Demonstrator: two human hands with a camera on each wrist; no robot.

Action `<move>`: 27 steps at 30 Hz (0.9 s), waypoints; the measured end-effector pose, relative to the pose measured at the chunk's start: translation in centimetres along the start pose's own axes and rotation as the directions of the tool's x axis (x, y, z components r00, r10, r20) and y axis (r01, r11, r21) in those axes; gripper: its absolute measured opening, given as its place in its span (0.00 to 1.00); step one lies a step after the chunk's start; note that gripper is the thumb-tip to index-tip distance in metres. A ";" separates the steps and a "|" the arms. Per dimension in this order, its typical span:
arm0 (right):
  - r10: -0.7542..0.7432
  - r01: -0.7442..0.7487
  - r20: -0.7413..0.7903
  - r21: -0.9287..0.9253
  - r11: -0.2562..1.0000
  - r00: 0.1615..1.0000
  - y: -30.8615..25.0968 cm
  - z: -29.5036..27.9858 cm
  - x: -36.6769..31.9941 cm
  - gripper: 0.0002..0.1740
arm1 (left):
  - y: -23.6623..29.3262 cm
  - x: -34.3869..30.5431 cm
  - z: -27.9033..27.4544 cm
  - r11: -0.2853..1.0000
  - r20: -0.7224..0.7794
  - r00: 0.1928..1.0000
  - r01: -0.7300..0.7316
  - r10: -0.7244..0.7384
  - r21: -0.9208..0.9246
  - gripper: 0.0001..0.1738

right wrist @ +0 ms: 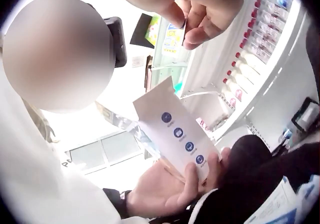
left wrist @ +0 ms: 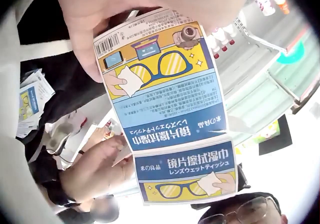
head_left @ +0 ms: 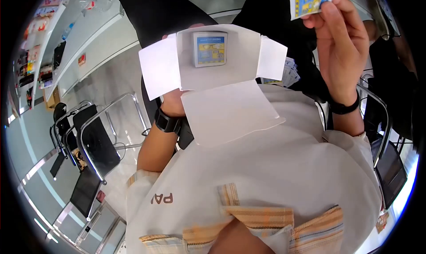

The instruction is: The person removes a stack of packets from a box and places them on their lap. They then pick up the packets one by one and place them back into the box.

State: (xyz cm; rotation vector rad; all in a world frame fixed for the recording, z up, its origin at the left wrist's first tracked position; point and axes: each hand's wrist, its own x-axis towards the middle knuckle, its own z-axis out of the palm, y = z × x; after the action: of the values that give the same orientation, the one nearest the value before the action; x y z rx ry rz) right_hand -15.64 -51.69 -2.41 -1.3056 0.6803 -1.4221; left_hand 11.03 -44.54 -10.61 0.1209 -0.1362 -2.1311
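Observation:
My left hand (head_left: 172, 102) grips an opened white cardboard box (head_left: 242, 59) over my lap, its flaps spread toward me. Inside lies a blue and yellow sachet (head_left: 210, 50) with glasses printed on it. From the left wrist view, the box's printed outside (left wrist: 165, 99) shows blue glasses, a barcode and lens-wipe lettering, with my thumb and palm at its upper end. Up to the right of the box, my right hand (head_left: 344, 45) pinches a similar sachet (head_left: 308, 1) between thumb and fingers. The right wrist view shows the box's white side with round blue icons.
Several loose sachets (head_left: 290, 72) lie on my lap just right of the box. A white counter (head_left: 95, 37) runs along the left, beside shelves of goods. Metal-framed black chairs (head_left: 95, 138) stand at the left. Another person (head_left: 399, 72) sits close on the right.

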 end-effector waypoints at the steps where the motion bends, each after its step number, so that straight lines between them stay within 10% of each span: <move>1: -0.110 0.110 0.003 -0.039 0.993 0.994 -0.4 0.0 0.8 0.07 | -0.5 0.8 1.5 0.923 -0.258 0.944 -0.098 0.204 0.371 0.41; 4: -0.118 0.143 0.157 -0.159 0.977 0.980 -1.2 0.0 -0.8 0.07 | 0.3 2.1 1.7 0.990 -0.014 0.990 -0.143 0.143 -0.001 0.40; 11: -0.200 0.544 0.618 -0.436 0.717 0.760 -1.5 2.0 -1.1 0.13 | -0.4 1.6 3.3 0.946 -0.116 0.968 -0.187 0.223 0.264 0.37; 15: -0.450 0.676 0.533 -0.371 0.637 0.717 0.2 2.8 -1.1 0.16 | -0.9 1.9 3.4 0.940 -0.146 0.959 -0.194 0.242 0.279 0.35; 27: -0.186 0.575 0.580 -0.613 0.541 0.793 -0.6 3.1 -2.7 0.16 | -1.2 2.2 3.6 0.950 -0.127 0.969 -0.172 0.210 0.261 0.35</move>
State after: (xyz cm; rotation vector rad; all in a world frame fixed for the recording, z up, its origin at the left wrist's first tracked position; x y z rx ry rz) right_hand -13.30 -48.29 -2.04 -2.5440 0.7190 -1.0787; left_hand 8.33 -45.59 -7.30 0.4034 -0.3121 -1.8952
